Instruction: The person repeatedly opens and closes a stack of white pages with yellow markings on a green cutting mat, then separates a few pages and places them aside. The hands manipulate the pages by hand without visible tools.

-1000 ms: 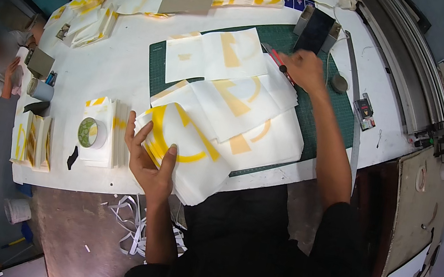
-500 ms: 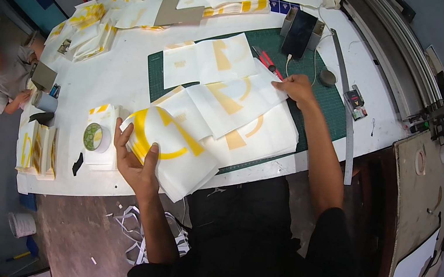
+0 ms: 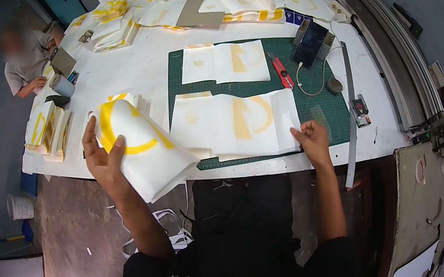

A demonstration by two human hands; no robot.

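Note:
My left hand (image 3: 105, 160), at the near left edge of the table, is closed around a curled white sheet (image 3: 149, 166) with bold yellow print; I cannot tell whether it is one layer or several. On the green cutting mat (image 3: 336, 123) lies a creased white sheet (image 3: 210, 121) with paler yellow print, resting on others. My right hand (image 3: 316, 144) pinches its right edge between thumb and fingers. Beyond it lies another folded printed sheet (image 3: 206, 66), separate from the first. A red utility knife (image 3: 281, 72) rests to the right of that one.
A phone (image 3: 311, 42) leans on a stand at the mat's far side, its cable looping nearby. A long metal ruler (image 3: 351, 102) lies along the right. Printed stacks (image 3: 115, 36) and a grey board (image 3: 196, 15) occupy the far side. Another person (image 3: 27, 65) sits at the left.
My left hand has carried the curled sheet left, apart from the sheets on the mat. My right hand has come nearer, and its sheet now lies straighter. The view has shifted.

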